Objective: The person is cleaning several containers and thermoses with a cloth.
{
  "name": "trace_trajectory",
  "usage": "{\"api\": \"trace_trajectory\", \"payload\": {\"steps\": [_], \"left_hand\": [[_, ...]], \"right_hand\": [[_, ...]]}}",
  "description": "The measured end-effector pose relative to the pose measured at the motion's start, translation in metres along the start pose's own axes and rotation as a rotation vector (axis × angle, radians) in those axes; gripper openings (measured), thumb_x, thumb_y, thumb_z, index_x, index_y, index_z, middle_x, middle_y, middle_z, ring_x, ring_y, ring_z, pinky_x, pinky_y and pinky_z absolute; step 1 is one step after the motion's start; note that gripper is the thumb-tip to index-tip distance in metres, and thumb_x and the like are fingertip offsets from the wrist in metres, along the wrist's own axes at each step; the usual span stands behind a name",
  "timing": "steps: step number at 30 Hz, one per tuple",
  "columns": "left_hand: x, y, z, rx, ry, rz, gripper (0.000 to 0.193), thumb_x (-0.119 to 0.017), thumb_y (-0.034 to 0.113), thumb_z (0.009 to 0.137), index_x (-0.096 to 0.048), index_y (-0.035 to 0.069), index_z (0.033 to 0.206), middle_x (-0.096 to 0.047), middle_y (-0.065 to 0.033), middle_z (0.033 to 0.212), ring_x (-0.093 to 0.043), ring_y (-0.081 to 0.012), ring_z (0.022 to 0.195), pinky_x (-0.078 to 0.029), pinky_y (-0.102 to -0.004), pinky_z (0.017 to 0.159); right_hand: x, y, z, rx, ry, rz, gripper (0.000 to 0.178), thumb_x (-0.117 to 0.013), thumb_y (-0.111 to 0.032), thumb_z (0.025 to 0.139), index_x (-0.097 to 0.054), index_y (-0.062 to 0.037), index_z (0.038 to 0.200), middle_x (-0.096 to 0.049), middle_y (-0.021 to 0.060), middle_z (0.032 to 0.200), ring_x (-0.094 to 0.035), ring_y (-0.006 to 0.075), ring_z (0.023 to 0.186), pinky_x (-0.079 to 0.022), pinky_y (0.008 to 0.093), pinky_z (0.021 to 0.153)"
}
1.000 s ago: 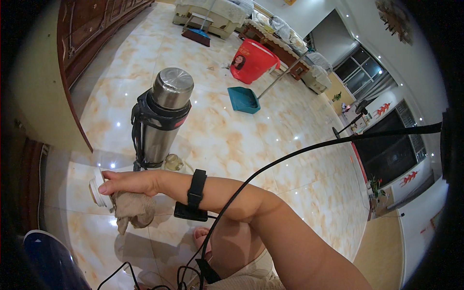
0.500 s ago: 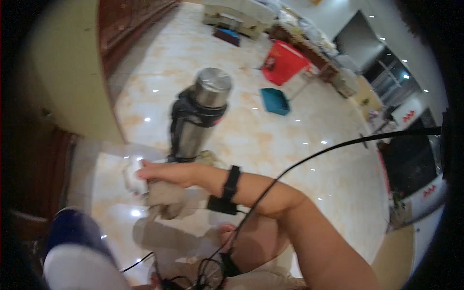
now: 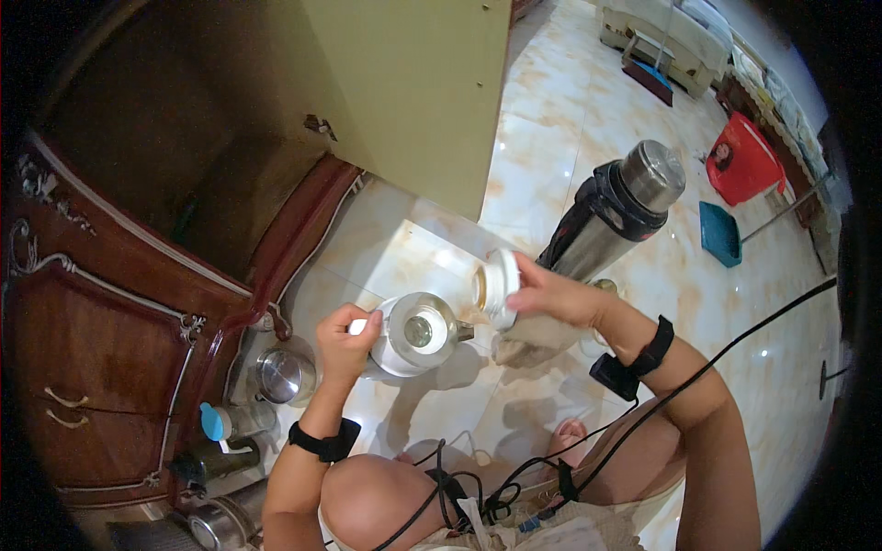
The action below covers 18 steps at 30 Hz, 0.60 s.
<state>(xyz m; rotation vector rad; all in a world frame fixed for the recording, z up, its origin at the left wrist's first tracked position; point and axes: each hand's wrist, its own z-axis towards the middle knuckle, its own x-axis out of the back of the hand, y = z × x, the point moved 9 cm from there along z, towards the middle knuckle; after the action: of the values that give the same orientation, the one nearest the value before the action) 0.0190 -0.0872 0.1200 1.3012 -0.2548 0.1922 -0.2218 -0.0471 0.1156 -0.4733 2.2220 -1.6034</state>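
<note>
Two hands, each occupied, viewed from my distant station.

Item one: white jug [image 3: 401, 356], uncovered, round mouth turned up toward my camera, spout pointing right. My left hand [image 3: 344, 342] has its fingers wrapped about the handle, thumb uppermost; the jug's body lies just right of that grip. Whether its base meets the floor, I cannot tell.

Item two: white round lid [image 3: 501, 289], tilted on edge, clasped by the thumb and fingers of my right hand [image 3: 556, 296]. It sits near the spout, apart from it.

Item three: beige cloth [image 3: 537, 338], beneath the right hand, blurred (pinned by the fingers too, or merely behind them; I cannot say).

Step in hand, by my judgement: jug steadied, lid held separately. Whatever move follows calls, I think, for a level left wrist and the cloth clear of the spout.

Adjacent stock: steel flask [image 3: 606, 220], standing beyond the right hand; metal pot [image 3: 283, 375], near the left forearm; blue-lidded pitcher [image 3: 246, 421], beside the dark wooden cabinet [image 3: 110, 358].
</note>
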Motion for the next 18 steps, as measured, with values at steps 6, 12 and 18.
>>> {"api": "trace_trajectory", "payload": {"steps": [6, 12, 18], "left_hand": [[-0.025, -0.035, -0.013, 0.195, -0.038, -0.106, 0.021, -0.067, 0.015, 0.072, -0.055, 0.001, 0.061, -0.056, -0.0003, 0.056, -0.047, -0.0056, 0.052, -0.038, -0.0215, 0.049], [-0.037, -0.026, -0.016, 0.135, -0.100, -0.064, 0.021, -0.068, 0.017, 0.070, -0.058, 0.001, 0.062, -0.056, -0.0031, 0.055, -0.048, -0.0073, 0.051, -0.038, -0.0222, 0.049], [-0.043, -0.023, -0.020, 0.110, -0.188, 0.024, 0.022, -0.069, 0.018, 0.069, -0.057, 0.002, 0.061, -0.056, -0.0024, 0.056, -0.049, -0.0072, 0.052, -0.038, -0.0215, 0.049]], "right_hand": [[-0.040, -0.024, 0.000, 0.009, 0.114, -0.994, 0.091, -0.065, -0.047, 0.063, -0.019, -0.0101, 0.133, -0.044, 0.0252, 0.111, -0.053, 0.0382, 0.093, -0.045, 0.0385, 0.078], [-0.056, -0.027, 0.002, -0.038, 0.112, -1.164, 0.092, -0.066, -0.047, 0.063, -0.019, -0.0103, 0.133, -0.045, 0.0205, 0.108, -0.055, 0.0352, 0.088, -0.048, 0.0405, 0.071], [-0.066, -0.022, 0.006, -0.066, 0.076, -1.248, 0.089, -0.066, -0.045, 0.064, -0.022, -0.0093, 0.133, -0.046, 0.0196, 0.106, -0.056, 0.0342, 0.087, -0.048, 0.0409, 0.070]]}}
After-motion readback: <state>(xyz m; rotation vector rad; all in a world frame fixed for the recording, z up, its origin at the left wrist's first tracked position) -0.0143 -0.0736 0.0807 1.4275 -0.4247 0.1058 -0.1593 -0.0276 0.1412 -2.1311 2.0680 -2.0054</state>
